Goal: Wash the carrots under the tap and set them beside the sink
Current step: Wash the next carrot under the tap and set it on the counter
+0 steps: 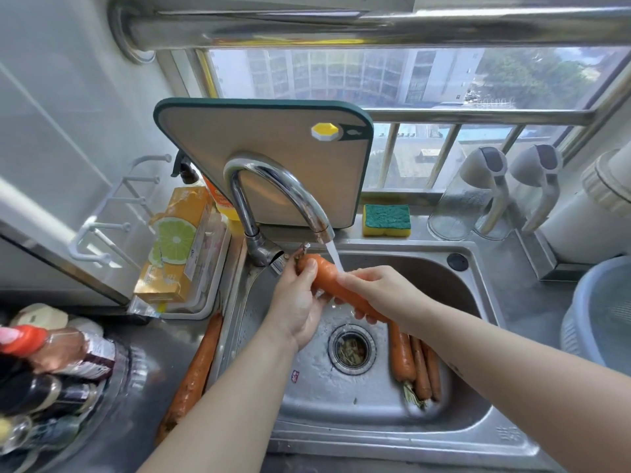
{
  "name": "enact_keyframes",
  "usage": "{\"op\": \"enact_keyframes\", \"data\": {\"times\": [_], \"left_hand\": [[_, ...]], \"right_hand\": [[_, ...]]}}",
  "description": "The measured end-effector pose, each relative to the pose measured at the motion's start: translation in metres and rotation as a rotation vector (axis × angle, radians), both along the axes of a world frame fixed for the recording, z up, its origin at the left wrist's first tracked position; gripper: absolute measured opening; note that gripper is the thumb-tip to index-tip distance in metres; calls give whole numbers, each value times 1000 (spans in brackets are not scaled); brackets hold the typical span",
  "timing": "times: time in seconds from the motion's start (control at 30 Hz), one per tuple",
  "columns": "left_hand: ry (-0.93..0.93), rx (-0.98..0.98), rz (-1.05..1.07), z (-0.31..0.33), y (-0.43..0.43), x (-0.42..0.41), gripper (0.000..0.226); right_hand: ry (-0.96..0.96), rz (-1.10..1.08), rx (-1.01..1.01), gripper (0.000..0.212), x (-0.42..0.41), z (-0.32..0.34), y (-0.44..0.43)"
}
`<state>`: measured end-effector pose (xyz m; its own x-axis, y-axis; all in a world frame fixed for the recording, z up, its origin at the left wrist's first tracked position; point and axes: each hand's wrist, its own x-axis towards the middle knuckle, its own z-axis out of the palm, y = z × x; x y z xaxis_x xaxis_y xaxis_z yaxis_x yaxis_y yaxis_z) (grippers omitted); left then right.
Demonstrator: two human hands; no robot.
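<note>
An orange carrot [328, 279] is held slantwise over the steel sink [362, 401], right under the running stream from the curved tap [273, 186]. My left hand [297, 302] grips its thick top end, and my right hand [379, 291] wraps around its lower half. Three more carrots [415, 361] lie in the basin to the right of the drain [351, 348]. One long carrot [196, 367] lies on the counter just left of the sink rim.
A cutting board [273, 158] leans behind the tap. A sponge [386, 220] sits on the back ledge, two jugs [478, 196] at the right. A blue colander [601, 312] stands far right. Boxes [177, 244] and bottles [51, 363] crowd the left counter.
</note>
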<state>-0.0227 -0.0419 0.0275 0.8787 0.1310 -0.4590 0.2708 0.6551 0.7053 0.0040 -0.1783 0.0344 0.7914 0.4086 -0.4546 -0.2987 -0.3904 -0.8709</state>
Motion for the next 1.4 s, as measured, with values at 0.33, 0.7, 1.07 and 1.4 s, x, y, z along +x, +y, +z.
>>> {"op": "enact_keyframes", "data": {"times": [0.33,0.7,1.07,1.4], "left_hand": [[24,676,-152,-16,1,-8,58],[-4,531,-126,-5,-11,-9,22],[47,473,77,-14,-19,-4,69],[298,-107,197,-1,-26,17,18]], "right_hand": [[-519,327,-329,22,-10,-5,-9],[-603,109,-669,61,-2,-6,3],[-896,316,-604,62,-8,-18,-9],[-409,362,-407,44,8,-5,-24]]}}
